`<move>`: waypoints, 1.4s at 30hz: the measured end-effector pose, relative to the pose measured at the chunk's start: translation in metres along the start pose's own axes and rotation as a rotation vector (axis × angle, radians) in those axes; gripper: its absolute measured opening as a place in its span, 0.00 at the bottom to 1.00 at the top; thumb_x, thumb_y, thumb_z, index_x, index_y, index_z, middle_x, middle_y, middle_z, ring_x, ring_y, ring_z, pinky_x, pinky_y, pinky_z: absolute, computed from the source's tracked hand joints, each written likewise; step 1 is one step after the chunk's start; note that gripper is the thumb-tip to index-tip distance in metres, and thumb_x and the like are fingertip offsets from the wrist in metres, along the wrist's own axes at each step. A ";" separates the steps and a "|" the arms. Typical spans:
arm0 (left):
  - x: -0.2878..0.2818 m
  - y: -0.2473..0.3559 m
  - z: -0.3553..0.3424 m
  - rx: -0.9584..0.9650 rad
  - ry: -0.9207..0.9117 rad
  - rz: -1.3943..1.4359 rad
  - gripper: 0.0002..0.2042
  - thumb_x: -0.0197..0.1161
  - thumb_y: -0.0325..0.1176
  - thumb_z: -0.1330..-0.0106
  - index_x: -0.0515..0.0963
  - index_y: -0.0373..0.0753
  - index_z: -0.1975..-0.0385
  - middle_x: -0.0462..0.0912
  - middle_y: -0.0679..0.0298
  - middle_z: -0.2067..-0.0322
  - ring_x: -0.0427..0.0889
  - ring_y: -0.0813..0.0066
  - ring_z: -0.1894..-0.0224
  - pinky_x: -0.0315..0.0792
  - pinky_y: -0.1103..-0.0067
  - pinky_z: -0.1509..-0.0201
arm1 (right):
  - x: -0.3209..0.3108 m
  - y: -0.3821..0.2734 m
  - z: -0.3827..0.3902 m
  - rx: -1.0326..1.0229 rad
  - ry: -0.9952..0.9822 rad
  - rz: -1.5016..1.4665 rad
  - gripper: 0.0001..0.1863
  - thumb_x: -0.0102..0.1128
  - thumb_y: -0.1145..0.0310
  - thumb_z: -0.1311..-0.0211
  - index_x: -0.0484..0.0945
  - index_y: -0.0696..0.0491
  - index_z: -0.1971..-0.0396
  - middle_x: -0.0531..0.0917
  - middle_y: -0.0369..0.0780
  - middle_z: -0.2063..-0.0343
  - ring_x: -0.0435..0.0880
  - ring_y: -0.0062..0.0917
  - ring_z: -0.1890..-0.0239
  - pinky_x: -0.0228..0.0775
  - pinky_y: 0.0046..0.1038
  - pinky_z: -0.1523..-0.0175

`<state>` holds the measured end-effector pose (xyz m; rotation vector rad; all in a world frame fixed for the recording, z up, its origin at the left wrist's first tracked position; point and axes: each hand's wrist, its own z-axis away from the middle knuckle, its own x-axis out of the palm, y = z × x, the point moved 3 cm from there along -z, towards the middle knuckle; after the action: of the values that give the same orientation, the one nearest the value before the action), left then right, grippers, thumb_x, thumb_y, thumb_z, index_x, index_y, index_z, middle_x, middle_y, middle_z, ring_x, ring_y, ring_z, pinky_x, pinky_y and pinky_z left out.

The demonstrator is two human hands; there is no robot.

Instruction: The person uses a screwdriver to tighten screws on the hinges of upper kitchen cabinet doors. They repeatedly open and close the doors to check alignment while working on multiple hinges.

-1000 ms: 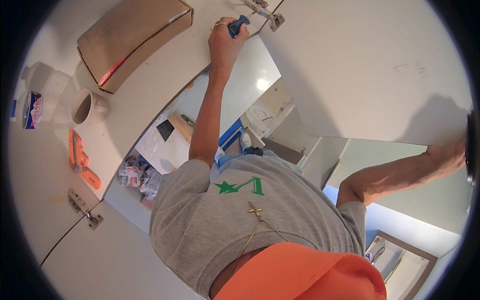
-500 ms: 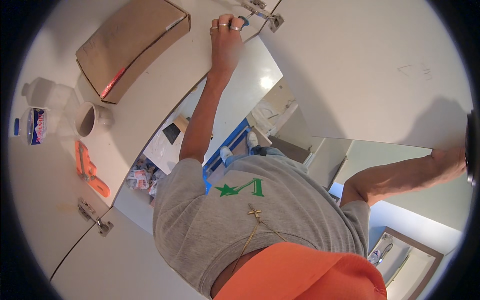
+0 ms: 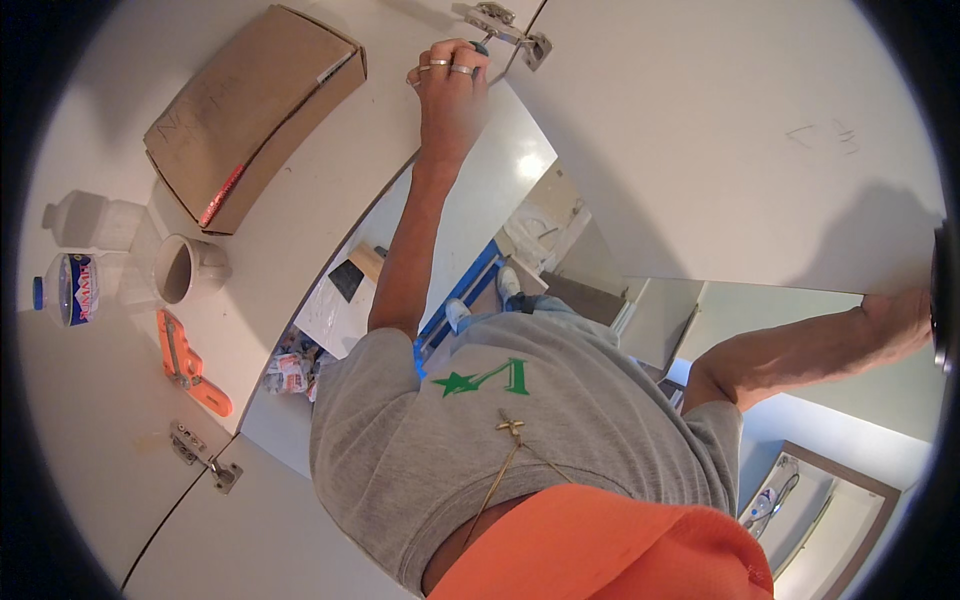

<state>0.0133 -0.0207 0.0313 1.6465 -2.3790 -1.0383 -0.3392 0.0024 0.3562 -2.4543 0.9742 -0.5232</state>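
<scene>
My left hand (image 3: 450, 90), with rings on its fingers, is closed round the dark teal handle of a screwdriver (image 3: 480, 48). Its thin shaft points at the metal hinge (image 3: 500, 25) that joins the white cabinet panel to the white door (image 3: 740, 150). Over on the right, my right hand (image 3: 900, 318) is at the lower edge of that door. The dark rim of the picture and a black round object (image 3: 942, 295) hide its fingers, so its grip cannot be made out.
Along the left stand a cardboard box (image 3: 255, 115), a mug (image 3: 190, 268) and a water bottle (image 3: 68, 290). Close by lie an orange utility knife (image 3: 190, 365) and a second hinge (image 3: 205, 458). Below are a blue step frame (image 3: 460, 300) and plastic bags (image 3: 288, 372).
The view has shifted slightly, so the box, mug, bottle and knife appear lower. My left hand has turned a little on the screwdriver, still at the hinge. My right hand stays by the door edge.
</scene>
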 end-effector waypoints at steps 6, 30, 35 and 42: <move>-0.001 -0.010 0.003 0.018 0.007 -0.019 0.14 0.63 0.21 0.39 0.75 0.42 0.54 0.76 0.58 0.52 0.74 0.57 0.45 0.64 0.63 0.39 | 0.001 -0.007 0.001 0.017 0.004 -0.009 0.24 0.69 0.58 0.47 0.80 0.62 0.58 0.85 0.51 0.60 0.86 0.36 0.65 0.83 0.36 0.69; -0.005 -0.031 -0.002 -0.517 -0.216 0.041 0.24 0.59 0.53 0.30 0.70 0.35 0.53 0.85 0.44 0.67 0.86 0.44 0.63 0.77 0.60 0.54 | 0.001 -0.006 0.004 0.022 0.022 -0.016 0.21 0.71 0.64 0.46 0.80 0.63 0.58 0.85 0.48 0.59 0.86 0.34 0.62 0.83 0.36 0.64; -0.012 -0.020 0.006 -0.439 -0.210 0.169 0.27 0.56 0.56 0.29 0.70 0.34 0.52 0.85 0.45 0.67 0.85 0.42 0.63 0.77 0.58 0.55 | 0.000 -0.010 0.008 0.026 0.095 0.032 0.15 0.72 0.70 0.44 0.82 0.64 0.61 0.85 0.45 0.62 0.86 0.33 0.64 0.84 0.36 0.64; -0.012 -0.023 -0.006 -0.514 -0.236 -0.064 0.27 0.54 0.57 0.28 0.71 0.36 0.50 0.86 0.45 0.69 0.85 0.42 0.64 0.77 0.59 0.56 | 0.000 -0.006 0.004 0.010 -0.004 -0.024 0.23 0.68 0.62 0.45 0.78 0.62 0.54 0.80 0.48 0.55 0.80 0.38 0.56 0.77 0.44 0.57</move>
<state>0.0389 -0.0179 0.0267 1.4770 -1.9403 -1.7583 -0.3339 0.0079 0.3557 -2.4603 0.9397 -0.5292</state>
